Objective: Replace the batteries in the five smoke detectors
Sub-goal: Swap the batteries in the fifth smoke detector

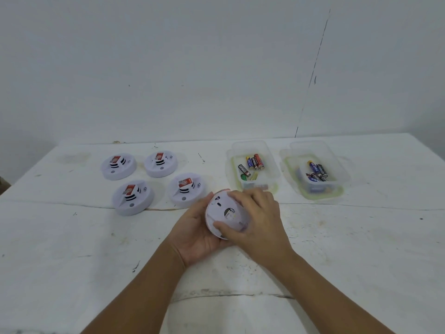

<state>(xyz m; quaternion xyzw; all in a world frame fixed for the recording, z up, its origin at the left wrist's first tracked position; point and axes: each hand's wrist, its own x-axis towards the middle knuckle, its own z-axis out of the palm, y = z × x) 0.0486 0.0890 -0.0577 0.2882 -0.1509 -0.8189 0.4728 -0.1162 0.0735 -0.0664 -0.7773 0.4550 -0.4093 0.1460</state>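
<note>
— Both our forearms reach up from the bottom edge toward the middle of the white table (72,261). Our left hand (192,235) cups a round white smoke detector (222,214) from below, back side tilted toward us. Our right hand (255,218) curls over its right rim, thumb and fingertips pinching the back plate.

— So neither hand lies flat or spread?

— No, both grip the detector, held just above the table. Four more detectors (131,200) sit face up in a two-by-two block to the far left, each carrying a red label.

— Where are the batteries?

— In two clear plastic tubs at the far right: a left tub (273,173) and a right tub (342,179), each holding loose cells. We cannot tell which holds fresh ones.

— What could go wrong?

— We judge the plate may slip if we twist while the left palm holds loosely, and we might mix old cells with new.

— Any readable writing?

— One blue cell seems to read "CELL"; the black cells' lettering and the red labels are too blurred.
</note>
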